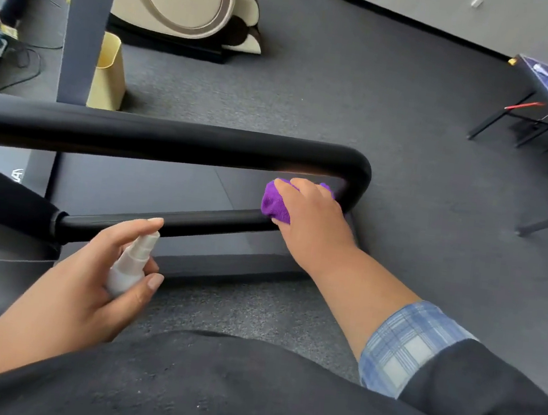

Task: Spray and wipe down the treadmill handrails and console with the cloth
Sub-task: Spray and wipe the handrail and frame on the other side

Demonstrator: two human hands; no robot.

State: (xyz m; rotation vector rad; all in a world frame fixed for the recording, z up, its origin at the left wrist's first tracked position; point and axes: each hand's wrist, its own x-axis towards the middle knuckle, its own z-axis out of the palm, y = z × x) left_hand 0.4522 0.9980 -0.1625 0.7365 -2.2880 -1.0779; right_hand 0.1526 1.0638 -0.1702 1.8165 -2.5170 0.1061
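Fingers [288, 188] of right hand [312, 219] curled over purple cloth [274, 204], pressing it on lower black handrail [174, 221] near its bend. Left hand [85, 274] wrapped round white spray bottle [131, 264], forefinger on nozzle, just beside same rail.

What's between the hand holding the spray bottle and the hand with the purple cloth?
In the head view, a bare stretch of the black lower handrail runs between the left hand gripping the spray bottle and the right hand pressing the purple cloth.
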